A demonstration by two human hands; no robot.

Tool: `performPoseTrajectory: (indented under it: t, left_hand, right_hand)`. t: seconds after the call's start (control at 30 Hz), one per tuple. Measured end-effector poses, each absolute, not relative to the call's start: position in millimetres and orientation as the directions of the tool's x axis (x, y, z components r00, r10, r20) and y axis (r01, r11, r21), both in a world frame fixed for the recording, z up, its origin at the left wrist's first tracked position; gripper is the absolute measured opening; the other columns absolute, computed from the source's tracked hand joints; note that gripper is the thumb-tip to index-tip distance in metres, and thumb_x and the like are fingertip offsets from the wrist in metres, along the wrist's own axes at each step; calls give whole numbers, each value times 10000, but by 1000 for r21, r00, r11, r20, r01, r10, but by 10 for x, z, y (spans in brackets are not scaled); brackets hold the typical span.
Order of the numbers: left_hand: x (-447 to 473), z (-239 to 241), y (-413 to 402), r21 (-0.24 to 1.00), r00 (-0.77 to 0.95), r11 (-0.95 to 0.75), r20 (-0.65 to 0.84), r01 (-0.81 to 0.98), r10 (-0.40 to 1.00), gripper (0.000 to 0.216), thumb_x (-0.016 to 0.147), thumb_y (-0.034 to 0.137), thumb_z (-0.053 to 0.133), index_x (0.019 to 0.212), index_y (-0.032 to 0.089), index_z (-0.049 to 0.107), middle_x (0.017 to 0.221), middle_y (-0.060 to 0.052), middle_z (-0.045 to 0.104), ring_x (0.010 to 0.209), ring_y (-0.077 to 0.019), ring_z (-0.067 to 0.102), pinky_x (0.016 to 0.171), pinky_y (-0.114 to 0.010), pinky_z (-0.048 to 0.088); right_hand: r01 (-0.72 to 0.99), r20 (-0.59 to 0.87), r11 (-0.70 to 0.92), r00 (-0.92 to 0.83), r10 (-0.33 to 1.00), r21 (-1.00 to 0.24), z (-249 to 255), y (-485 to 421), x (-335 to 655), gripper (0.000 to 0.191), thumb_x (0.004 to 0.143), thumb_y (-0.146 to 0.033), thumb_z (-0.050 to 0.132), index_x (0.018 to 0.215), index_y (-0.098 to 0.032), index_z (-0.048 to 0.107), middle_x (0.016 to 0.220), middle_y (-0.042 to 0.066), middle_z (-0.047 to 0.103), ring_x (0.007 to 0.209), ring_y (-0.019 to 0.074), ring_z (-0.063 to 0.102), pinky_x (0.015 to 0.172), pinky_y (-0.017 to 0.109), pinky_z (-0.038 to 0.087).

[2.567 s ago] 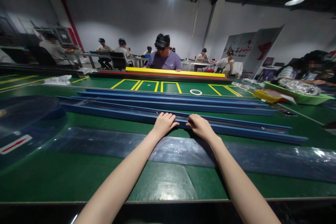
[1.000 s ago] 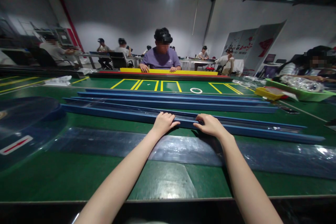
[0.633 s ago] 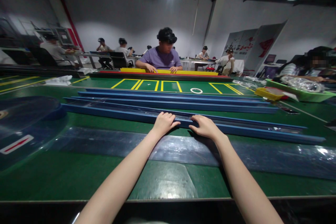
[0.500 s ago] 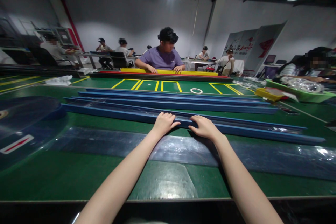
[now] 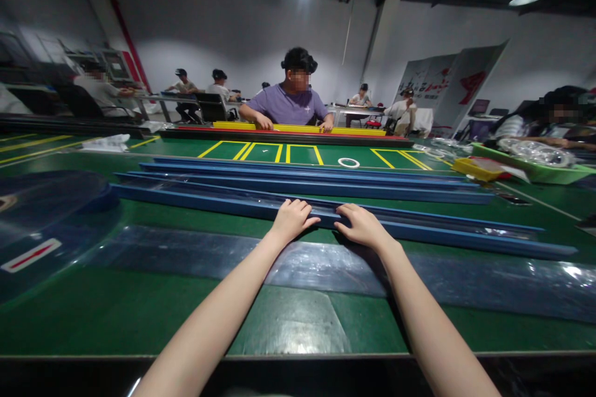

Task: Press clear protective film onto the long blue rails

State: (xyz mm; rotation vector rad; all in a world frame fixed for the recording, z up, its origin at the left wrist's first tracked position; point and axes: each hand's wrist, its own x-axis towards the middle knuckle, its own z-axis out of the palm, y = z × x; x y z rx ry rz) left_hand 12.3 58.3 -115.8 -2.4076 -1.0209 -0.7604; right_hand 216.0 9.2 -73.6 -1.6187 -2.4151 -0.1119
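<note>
Both my hands rest on the nearest long blue channel strip (image 5: 195,203), which runs left to right across the green table (image 5: 139,304). My left hand (image 5: 292,218) grips its near wall with fingers curled over the top edge. My right hand (image 5: 362,225) does the same a little to the right, fingers hooked over the rim. A clear plastic sheet (image 5: 465,280) lies flat between the strip and me.
More blue strips (image 5: 298,177) lie parallel farther back. A white ring (image 5: 347,162) sits among yellow floor-style markings. A person in a purple shirt (image 5: 291,105) handles a yellow and red strip (image 5: 354,131) opposite. A green tray (image 5: 535,172) and yellow tray (image 5: 475,167) stand right.
My right hand slid a little left along the strip toward my left hand. The person opposite raised their head and shifted their hands along the yellow strip.
</note>
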Motion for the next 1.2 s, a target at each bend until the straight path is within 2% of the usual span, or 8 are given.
performPoseTrajectory:
  t: [0.27, 1.2]
  left_hand:
    - [123, -1180, 596, -118, 567, -655, 629, 746, 532, 406, 853, 517, 412, 752, 162, 581, 740, -55, 622, 717, -180, 561, 644, -304, 301]
    - [122, -1189, 604, -174, 570, -620, 630, 765, 528, 406, 841, 526, 434, 728, 164, 580, 699, -41, 638, 671, -170, 571, 616, -300, 292]
  right_hand:
    - [925, 221, 375, -353, 909, -65, -733, 93, 2146, 257, 813, -310, 492, 1000, -162, 589, 1059, 110, 608, 1030, 203, 528, 855, 283, 378]
    - [916, 234, 396, -371, 899, -71, -759, 118, 2150, 235, 842, -298, 450, 974, -161, 587, 1052, 102, 601, 1010, 198, 532, 847, 275, 380]
